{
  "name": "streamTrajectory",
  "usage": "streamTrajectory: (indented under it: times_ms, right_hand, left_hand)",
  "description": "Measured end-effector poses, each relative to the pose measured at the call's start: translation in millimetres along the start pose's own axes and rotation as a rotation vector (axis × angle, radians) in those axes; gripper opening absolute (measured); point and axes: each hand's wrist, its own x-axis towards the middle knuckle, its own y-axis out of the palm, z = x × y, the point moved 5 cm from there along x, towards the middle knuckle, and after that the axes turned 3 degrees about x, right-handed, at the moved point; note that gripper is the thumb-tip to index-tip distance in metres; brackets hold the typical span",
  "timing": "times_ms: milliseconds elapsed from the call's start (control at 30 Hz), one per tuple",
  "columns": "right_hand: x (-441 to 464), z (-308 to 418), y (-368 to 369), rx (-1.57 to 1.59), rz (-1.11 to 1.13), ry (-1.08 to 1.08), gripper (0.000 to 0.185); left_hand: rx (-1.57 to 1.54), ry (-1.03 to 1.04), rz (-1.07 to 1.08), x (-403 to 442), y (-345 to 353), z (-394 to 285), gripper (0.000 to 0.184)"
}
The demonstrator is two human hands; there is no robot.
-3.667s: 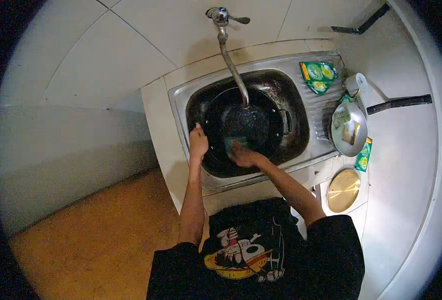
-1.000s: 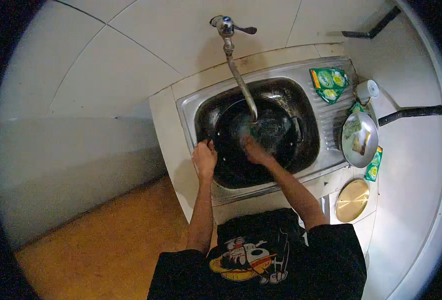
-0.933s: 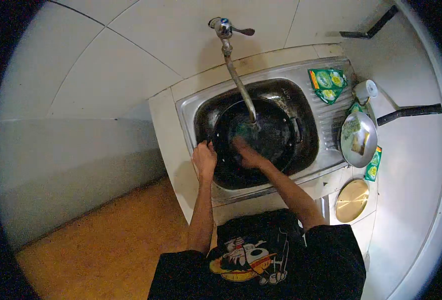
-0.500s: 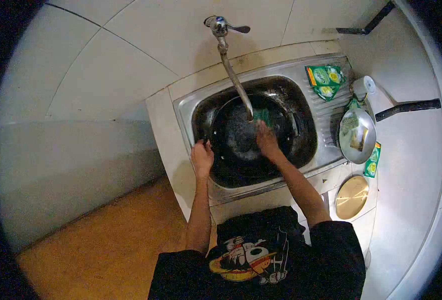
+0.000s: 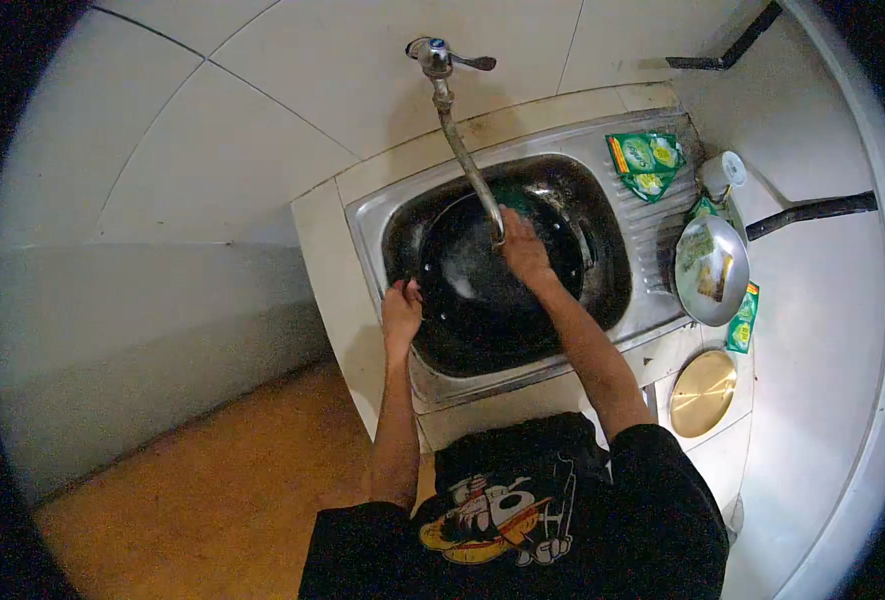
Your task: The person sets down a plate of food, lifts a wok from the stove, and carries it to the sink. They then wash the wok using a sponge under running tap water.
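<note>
A black wok (image 5: 478, 315) with riveted side handles lies in the sink (image 5: 418, 392), its inside wet and shiny. My left hand (image 5: 403, 312) is closed around the wok's left handle, at the sink's left edge. Flat against the far part of the wok's inside, my right hand (image 5: 526, 250) presses a green scouring pad (image 5: 511, 203), which shows only partly beyond the fingertips. The faucet (image 5: 470, 165) reaches down over the wok, its spout end right beside my right hand.
Green packets (image 5: 647, 160) lie on the ribbed drainboard. Farther right are a metal bowl (image 5: 731, 300) with a sponge-like piece inside, a white cup (image 5: 725, 172), another green packet (image 5: 744, 318) and a round gold lid (image 5: 704, 393). A black bracket (image 5: 813, 214) runs along the right wall.
My right hand and the green pad have slid toward the far side of the wok, up beside the spout. My left hand stays on the handle.
</note>
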Motion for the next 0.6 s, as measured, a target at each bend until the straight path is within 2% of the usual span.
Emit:
streamTrajectory:
  times_ms: [33, 100, 167, 233, 267, 333, 367, 433, 467, 533, 567, 600]
  right_hand:
    - [-11.7, -10.4, 4.1, -0.005, 0.005, -0.003, 0.054]
    - [-43.5, -17.2, 11.4, -0.168, -0.054, 0.000, 0.056]
    - [-68.1, 0.9, -2.5, 0.251, 0.441, 0.361, 0.062]
    - [-87.5, 14.1, 49.6, 0.014, 0.553, 0.010, 0.068]
    - [-87.7, 16.5, 60.3, 0.015, 0.549, 0.008, 0.068]
    - [-77.5, 43.6, 69.0, 0.238, 0.468, -0.258, 0.074]
    - [-69.4, 50.0, 75.9, 0.237, 0.461, -0.256, 0.074]
    - [-35.1, 51.8, 74.5, 0.011, 0.177, -0.256, 0.069]
    - [-18.5, 44.2, 75.9, 0.010, 0.171, -0.259, 0.069]
    - [7.5, 13.8, 65.8, 0.188, 0.037, 0.035, 0.059]
    - [5.5, 5.3, 58.3, 0.189, 0.040, 0.038, 0.059]
    - [2.0, 0.7, 32.2, -0.021, 0.024, -0.021, 0.054]
  left_hand:
    - [-0.092, -0.100, 0.053, -3.4, -0.1, -2.6, 0.030]
    - [-0.053, -0.032, 0.007, -4.0, 4.9, 0.8, 0.030]
    - [-0.008, 0.036, -0.035, -6.4, 8.2, 7.0, 0.030]
    - [0.045, 0.057, -0.021, -4.0, 10.3, 12.7, 0.030]
    - [0.046, 0.060, -0.025, -3.7, 16.7, 21.5, 0.030]
    - [0.096, 0.092, -0.114, -0.4, 21.0, 34.2, 0.030]
    - [0.097, 0.098, -0.115, 0.1, 21.4, 36.5, 0.030]
    - [0.132, 0.085, -0.098, 4.8, 18.9, 32.5, 0.030]
    - [0.132, 0.089, -0.104, 5.3, 16.3, 30.4, 0.030]
    - [-0.026, 0.079, -0.036, 0.5, 12.3, 25.1, 0.031]
    - [-0.025, 0.077, -0.033, -0.7, 12.0, 25.5, 0.031]
    - [0.005, 0.085, -0.071, -0.8, 12.0, 25.4, 0.031]
